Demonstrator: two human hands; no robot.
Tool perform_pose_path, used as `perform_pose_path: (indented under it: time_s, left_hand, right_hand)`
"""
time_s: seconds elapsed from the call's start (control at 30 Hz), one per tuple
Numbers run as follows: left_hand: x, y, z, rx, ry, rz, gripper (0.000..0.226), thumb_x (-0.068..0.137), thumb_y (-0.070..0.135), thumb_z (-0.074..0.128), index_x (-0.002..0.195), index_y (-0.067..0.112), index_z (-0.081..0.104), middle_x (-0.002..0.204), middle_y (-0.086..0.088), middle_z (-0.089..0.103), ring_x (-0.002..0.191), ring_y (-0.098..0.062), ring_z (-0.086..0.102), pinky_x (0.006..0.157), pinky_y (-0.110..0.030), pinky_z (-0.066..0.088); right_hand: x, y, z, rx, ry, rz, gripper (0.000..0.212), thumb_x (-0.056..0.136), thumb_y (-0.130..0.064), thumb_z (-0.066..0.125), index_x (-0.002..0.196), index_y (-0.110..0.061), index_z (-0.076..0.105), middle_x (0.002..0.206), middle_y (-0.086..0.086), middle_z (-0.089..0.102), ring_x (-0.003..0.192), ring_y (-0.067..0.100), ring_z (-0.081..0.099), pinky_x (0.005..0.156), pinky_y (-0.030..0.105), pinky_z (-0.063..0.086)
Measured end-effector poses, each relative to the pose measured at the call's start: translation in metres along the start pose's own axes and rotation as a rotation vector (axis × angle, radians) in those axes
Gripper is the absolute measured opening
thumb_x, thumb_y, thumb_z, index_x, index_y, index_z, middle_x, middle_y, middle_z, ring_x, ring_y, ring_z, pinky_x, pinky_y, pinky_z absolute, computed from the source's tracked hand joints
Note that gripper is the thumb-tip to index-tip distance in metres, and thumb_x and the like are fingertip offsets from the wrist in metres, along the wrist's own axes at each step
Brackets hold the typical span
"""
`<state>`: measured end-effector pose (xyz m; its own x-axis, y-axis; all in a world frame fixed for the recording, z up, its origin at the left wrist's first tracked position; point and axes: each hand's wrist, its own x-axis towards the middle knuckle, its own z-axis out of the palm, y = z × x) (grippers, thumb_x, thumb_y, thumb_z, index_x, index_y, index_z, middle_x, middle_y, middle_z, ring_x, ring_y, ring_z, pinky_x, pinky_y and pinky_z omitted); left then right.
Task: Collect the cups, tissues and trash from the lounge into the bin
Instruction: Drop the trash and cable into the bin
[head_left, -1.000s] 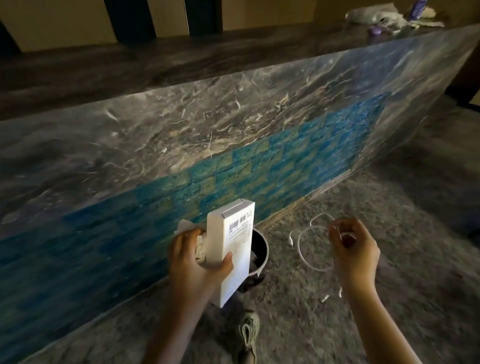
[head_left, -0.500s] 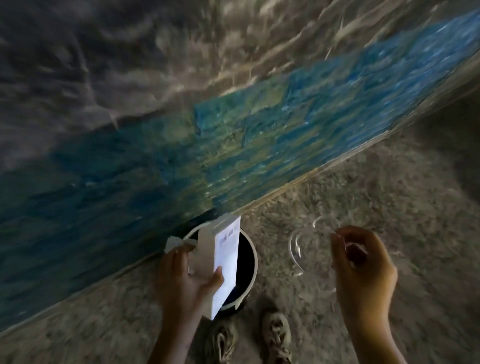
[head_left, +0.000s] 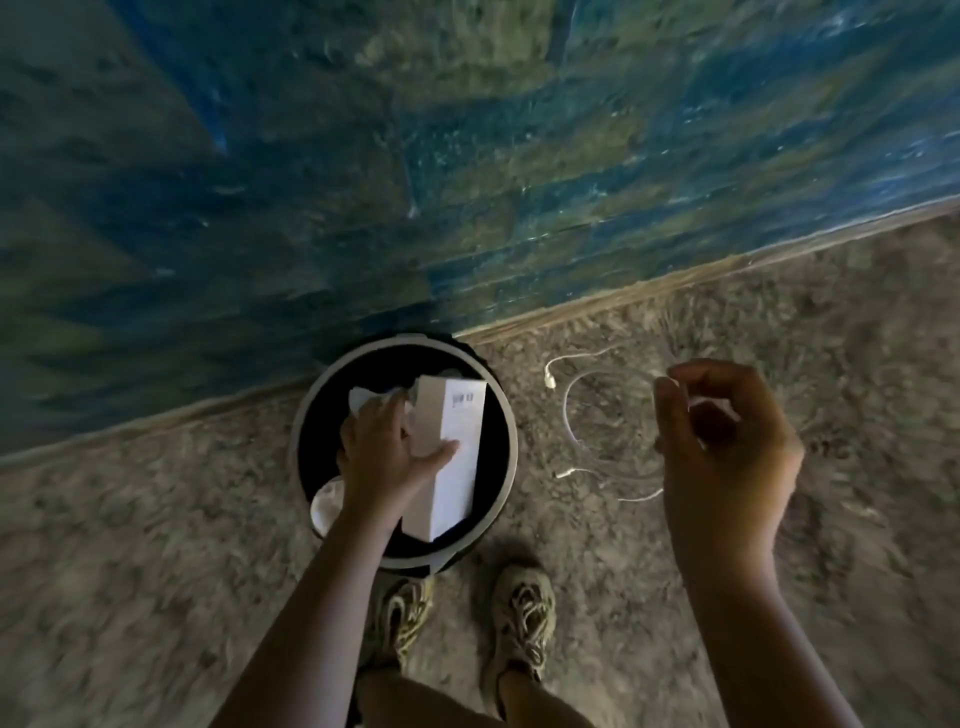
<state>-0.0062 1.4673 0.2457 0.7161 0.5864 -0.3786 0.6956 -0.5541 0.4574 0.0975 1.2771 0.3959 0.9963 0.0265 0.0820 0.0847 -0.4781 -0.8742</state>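
From the head view, the left hand (head_left: 387, 457) hangs over the open mouth of the bin (head_left: 410, 342), its fingers curled round a white box (head_left: 457, 452) and a crumpled tissue (head_left: 363, 399). A pale round thing, possibly a cup (head_left: 326, 506), lies inside by the rim. Beside the bin, the right hand (head_left: 727, 457) pinches a looped white cable (head_left: 567, 415) above the speckled floor (head_left: 156, 519). The blue wall (head_left: 467, 156) stands just behind.

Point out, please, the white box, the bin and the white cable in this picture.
white box (head_left: 462, 488): head view, on its lit broad face.
bin (head_left: 511, 452): head view, on its right rim.
white cable (head_left: 568, 415): head view, on the loop's left curve.
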Motion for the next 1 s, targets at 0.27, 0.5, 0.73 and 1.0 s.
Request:
perform_pose_path:
  time_s: [0.27, 0.5, 0.73, 1.0]
  left_hand:
    - [-0.01, 0.044, -0.045, -0.01, 0.072, 0.024, 0.07, 0.081, 0.056, 0.058, 0.141, 0.026, 0.038, 0.152, -0.004, 0.026, 0.141, -0.029, 0.017, 0.112, -0.052, 0.019]
    - [-0.06, 0.167, -0.171, -0.661, 0.083, 0.439, 0.042, 0.089, 0.049, 0.046, 0.129, 0.033, 0.045, 0.13, 0.029, 0.04, 0.119, 0.02, 0.034, 0.093, 0.001, 0.025]
    - [-0.111, 0.273, -0.316, -0.64, 0.002, 0.771, 0.041, 0.09, 0.043, 0.042, 0.128, 0.028, 0.05, 0.118, 0.009, 0.06, 0.115, 0.001, 0.051, 0.095, -0.014, 0.035]
    - [-0.162, 0.336, -0.471, -0.45, 0.454, 0.882, 0.02, 0.093, 0.02, 0.048, 0.091, 0.006, 0.063, 0.071, -0.004, 0.059, 0.064, -0.013, 0.056, 0.058, -0.032, 0.043]
  right_hand:
    - [0.01, -0.033, -0.012, 0.013, -0.057, -0.04, 0.021, 0.084, -0.014, 0.064, 0.077, -0.033, 0.056, 0.064, -0.009, 0.061, 0.045, 0.012, 0.052, 0.041, 0.023, 0.039]
    - [0.034, -0.114, -0.047, 0.087, -0.143, -0.108, 0.022, 0.076, -0.021, 0.071, 0.079, -0.036, 0.055, 0.073, -0.024, 0.062, 0.051, 0.005, 0.054, 0.048, 0.01, 0.037]
    - [0.074, -0.243, -0.101, 0.307, -0.233, -0.32, 0.025, 0.075, -0.017, 0.074, 0.081, -0.035, 0.058, 0.075, -0.009, 0.064, 0.052, 0.01, 0.052, 0.052, 0.019, 0.042]
    - [0.112, -0.419, -0.148, 0.577, -0.306, -0.557, 0.016, 0.076, -0.02, 0.068, 0.082, -0.032, 0.059, 0.068, -0.007, 0.061, 0.054, 0.007, 0.05, 0.052, 0.024, 0.041]
